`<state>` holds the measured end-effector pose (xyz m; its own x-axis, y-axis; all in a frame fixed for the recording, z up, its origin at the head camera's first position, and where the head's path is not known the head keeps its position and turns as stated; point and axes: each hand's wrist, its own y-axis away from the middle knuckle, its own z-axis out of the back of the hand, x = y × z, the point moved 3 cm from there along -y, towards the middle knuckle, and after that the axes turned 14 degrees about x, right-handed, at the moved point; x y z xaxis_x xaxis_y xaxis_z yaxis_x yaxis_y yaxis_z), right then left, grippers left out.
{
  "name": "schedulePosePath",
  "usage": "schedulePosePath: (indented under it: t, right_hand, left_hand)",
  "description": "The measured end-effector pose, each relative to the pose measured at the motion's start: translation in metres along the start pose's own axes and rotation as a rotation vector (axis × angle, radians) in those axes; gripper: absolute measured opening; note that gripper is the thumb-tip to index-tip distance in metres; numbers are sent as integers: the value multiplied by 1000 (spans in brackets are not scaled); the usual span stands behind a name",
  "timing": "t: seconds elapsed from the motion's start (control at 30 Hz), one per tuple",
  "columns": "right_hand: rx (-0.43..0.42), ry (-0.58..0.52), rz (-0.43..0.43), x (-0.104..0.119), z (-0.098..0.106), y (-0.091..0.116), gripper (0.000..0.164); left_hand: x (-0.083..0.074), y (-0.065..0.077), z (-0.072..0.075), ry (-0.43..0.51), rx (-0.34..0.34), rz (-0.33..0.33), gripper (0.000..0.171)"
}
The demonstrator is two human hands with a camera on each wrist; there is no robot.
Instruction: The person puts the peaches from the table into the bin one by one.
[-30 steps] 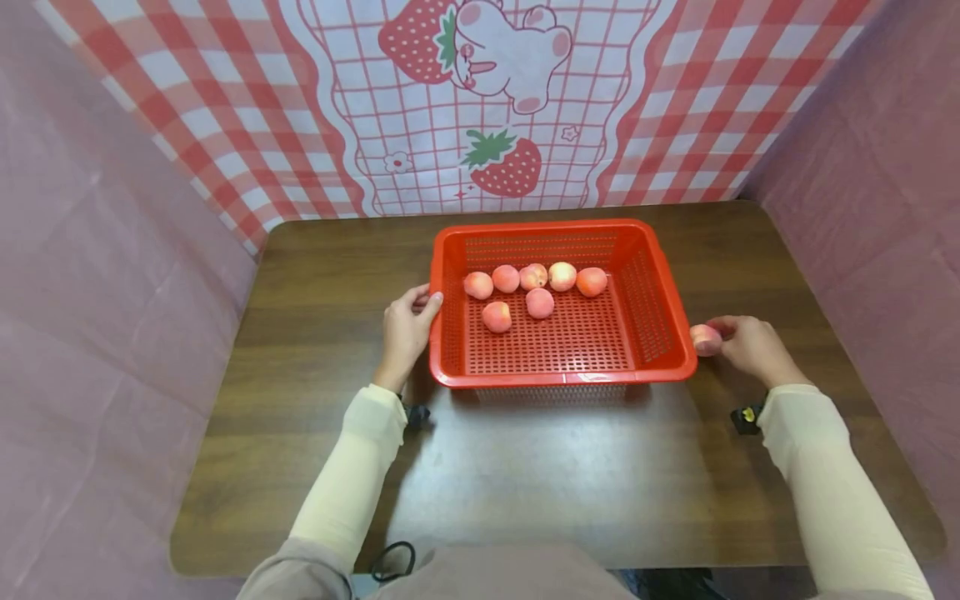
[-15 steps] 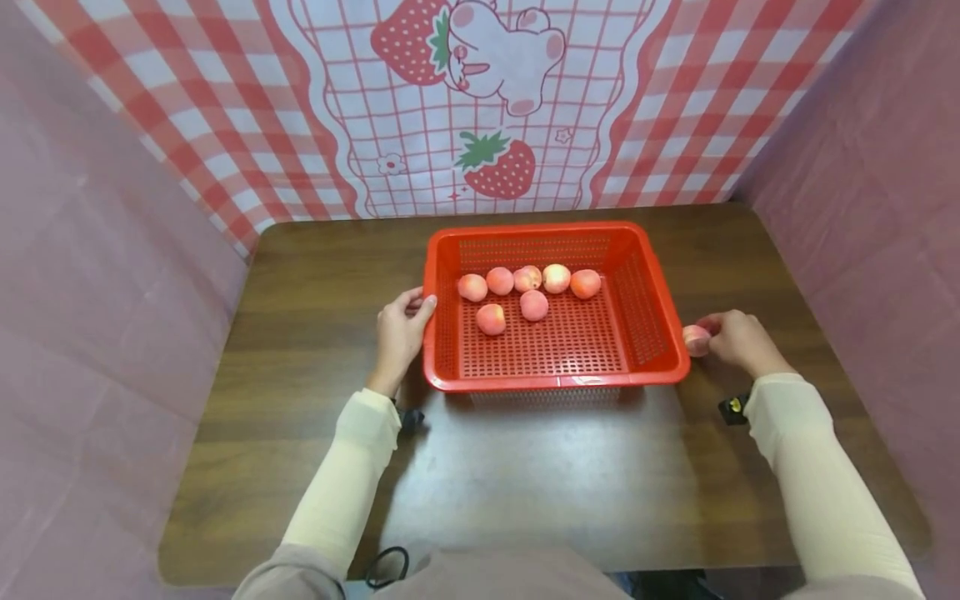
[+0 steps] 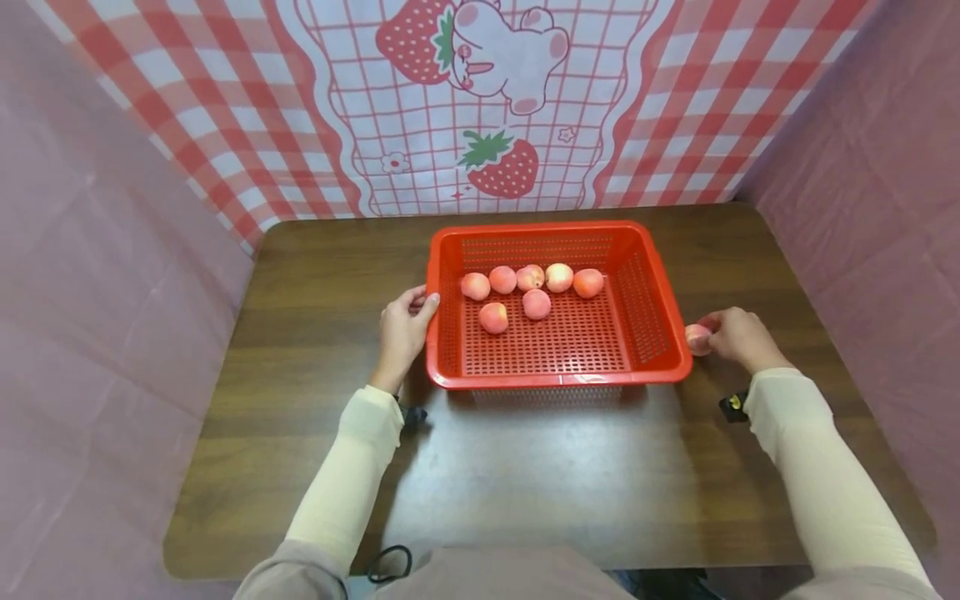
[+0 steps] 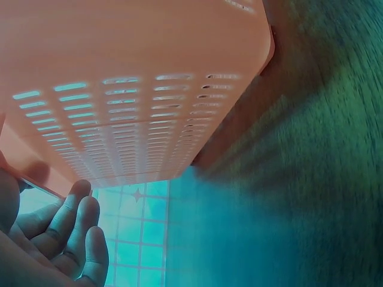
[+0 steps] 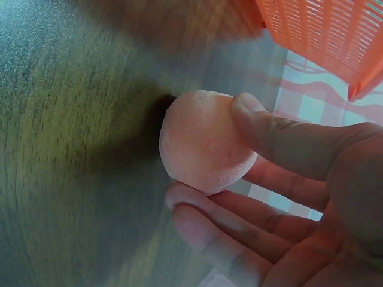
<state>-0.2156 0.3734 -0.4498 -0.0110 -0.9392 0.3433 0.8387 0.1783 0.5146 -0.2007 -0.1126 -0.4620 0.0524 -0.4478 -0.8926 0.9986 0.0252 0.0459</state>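
Note:
A red plastic basket [image 3: 558,380] with slotted walls stands mid-table, several peaches [image 3: 537,304] lying on its floor. My left hand [image 3: 402,333] grips the basket's left rim, thumb on top and fingers beneath; the left wrist view shows those fingers [image 4: 75,221] under the edge, beside the slotted wall. Just outside the basket's right side, my right hand [image 3: 742,337] holds one more peach [image 5: 206,140]. In the right wrist view, the thumb presses one side of this peach and the fingers curl under the other, close over the wooden surface.
The wooden table [image 3: 315,467] extends around the basket on all sides. Behind it hangs a checked cloth [image 3: 292,125] with strawberry prints, and pink curtains [image 3: 97,333] flank both sides. A black cable loop [image 3: 390,564] lies at the front edge.
The right hand with its peach has come slightly nearer the basket's right side. The left hand keeps its hold on the rim, and the peaches inside lie as before.

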Motion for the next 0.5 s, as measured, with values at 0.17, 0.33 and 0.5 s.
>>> schedulePosePath:
  t: [0.17,0.33,0.5]
  right_hand:
    - [10,-4,-20,1,-1,0,36]
    - [-3,11,-34,1,-1,2,35]
    - [-6,18,-27,5,3,1,35]
  left_hand:
    - [0,1,0,-2,2,16,38]
    - [-2,1,-1,-5,11,6,38]
    - [-2,0,1,-3,-3,-1,37]
